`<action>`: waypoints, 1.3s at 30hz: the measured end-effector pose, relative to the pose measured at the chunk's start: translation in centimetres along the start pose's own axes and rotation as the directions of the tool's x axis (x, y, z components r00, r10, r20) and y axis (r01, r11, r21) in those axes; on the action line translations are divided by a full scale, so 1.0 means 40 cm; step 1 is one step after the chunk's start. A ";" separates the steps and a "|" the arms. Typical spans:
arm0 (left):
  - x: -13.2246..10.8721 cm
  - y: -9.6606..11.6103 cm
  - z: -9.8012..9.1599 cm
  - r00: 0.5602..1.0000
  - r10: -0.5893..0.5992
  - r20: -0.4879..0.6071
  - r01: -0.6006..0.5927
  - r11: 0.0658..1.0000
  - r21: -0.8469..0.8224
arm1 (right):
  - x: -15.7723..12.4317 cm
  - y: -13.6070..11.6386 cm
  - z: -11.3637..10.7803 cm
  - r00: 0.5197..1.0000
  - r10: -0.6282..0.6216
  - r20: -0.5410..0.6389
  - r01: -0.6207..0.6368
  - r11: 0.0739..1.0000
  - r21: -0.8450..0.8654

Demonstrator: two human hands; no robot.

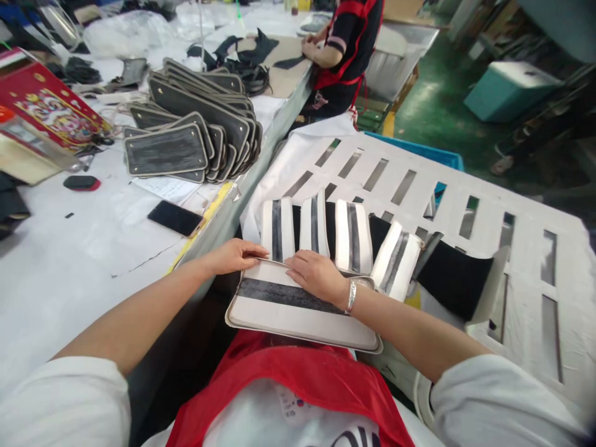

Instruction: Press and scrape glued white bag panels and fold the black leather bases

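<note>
A cream panel with a dark band along it [279, 310] lies in front of my red apron, its edges lined with a thin rim. My left hand [238, 256] pinches its far left edge between thumb and fingers. Farther along that same edge, my right hand [321, 277] grips the panel, fingers bent over the rim and thumb hidden. Just beyond stand several smaller cream pieces with dark stripes [354, 236], side by side with black gaps between them. A black-lined flap [454, 279] extends to the right of them.
On the white table [41, 267] at left lie a stack of dark oblong panels [200, 118], a phone [175, 218] and a red festive box [51, 102]. A slotted white board [484, 186] spreads out at right. Another person [344, 49] works at the far table end.
</note>
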State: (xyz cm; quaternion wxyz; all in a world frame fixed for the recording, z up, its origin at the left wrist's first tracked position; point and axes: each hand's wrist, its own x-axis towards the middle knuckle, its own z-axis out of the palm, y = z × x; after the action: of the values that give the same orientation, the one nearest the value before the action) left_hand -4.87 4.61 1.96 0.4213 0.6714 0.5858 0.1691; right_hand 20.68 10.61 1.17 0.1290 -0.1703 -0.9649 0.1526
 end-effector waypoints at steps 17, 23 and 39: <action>-0.011 -0.063 0.022 0.944 0.329 -0.005 -0.310 0.895 0.320 | 0.061 -0.022 0.032 0.995 -0.094 0.043 0.101 0.974 -0.202; -0.013 -0.078 0.018 0.875 0.477 0.080 -0.461 0.771 0.439 | 0.064 -0.021 0.028 0.990 -0.113 0.087 0.131 0.961 -0.242; -0.029 0.016 0.047 0.883 0.422 0.207 -0.399 0.438 0.806 | 0.011 -0.034 -0.025 0.909 -0.191 0.371 0.323 0.884 -0.338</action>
State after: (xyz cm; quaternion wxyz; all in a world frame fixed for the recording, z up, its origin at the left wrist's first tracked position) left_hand -3.39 2.88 1.66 -0.0077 0.9076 0.4192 -0.0227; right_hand 20.17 9.81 2.65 -0.0501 -0.0338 -0.9975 -0.0363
